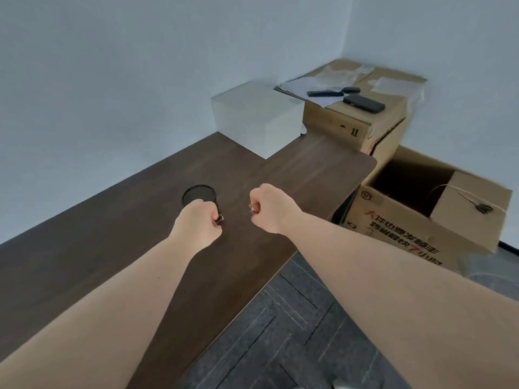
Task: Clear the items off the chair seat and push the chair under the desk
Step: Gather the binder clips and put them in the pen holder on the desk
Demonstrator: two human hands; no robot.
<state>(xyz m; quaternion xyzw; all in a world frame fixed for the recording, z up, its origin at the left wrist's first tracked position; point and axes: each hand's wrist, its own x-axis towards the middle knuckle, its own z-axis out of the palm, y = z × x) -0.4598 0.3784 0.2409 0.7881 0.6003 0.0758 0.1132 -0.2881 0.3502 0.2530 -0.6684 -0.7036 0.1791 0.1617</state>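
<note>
1. Over the dark brown wooden desk (118, 220), the left hand (198, 226) is curled closed on a small black clip with a silver wire loop (219, 219); the right hand (271, 207) is fisted on a small metallic item (252, 209), too hidden to identify.
2. A round black cable-hole cover (198, 192) sits just beyond the left hand.
3. The open brown cardboard box with red print (421, 228) on the floor bears "SF" and "K2" — its inside is dark, a thin cord (460, 196) on one flap.
4. A closed brown cardboard box (351, 124) carries papers, a black phone (363, 103) and a black remote (325, 93); a white plastic box (257, 119) stands on the desk.
5. The chair is out of frame.
</note>
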